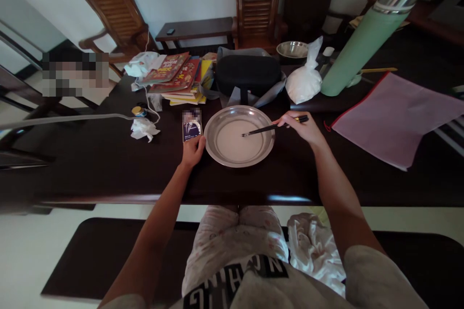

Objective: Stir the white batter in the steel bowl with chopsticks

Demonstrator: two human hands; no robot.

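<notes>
A shallow metal bowl [239, 161] with a pale, even layer in its bottom stands on the dark table in front of me. My right hand [299, 125] grips a slim black pen-like tool [264, 129] with a gold band near its rear end. Its narrow tip points down over the pale layer; whether it touches is unclear. Left of the bowl, my left hand [193, 150] is closed at the lower end of a phone-sized picture card [192, 129] showing a figure in a suit. That hand's knuckles are close to the bowl's rim.
Behind the bowl are a black case [248, 72] and stacked books [177, 82]. A tied bag of white stuff [304, 82], green flask [362, 53] and pink mesh pouch [391, 116] are at right. Crumpled tissue [144, 129] and a small jar [138, 111] are at left.
</notes>
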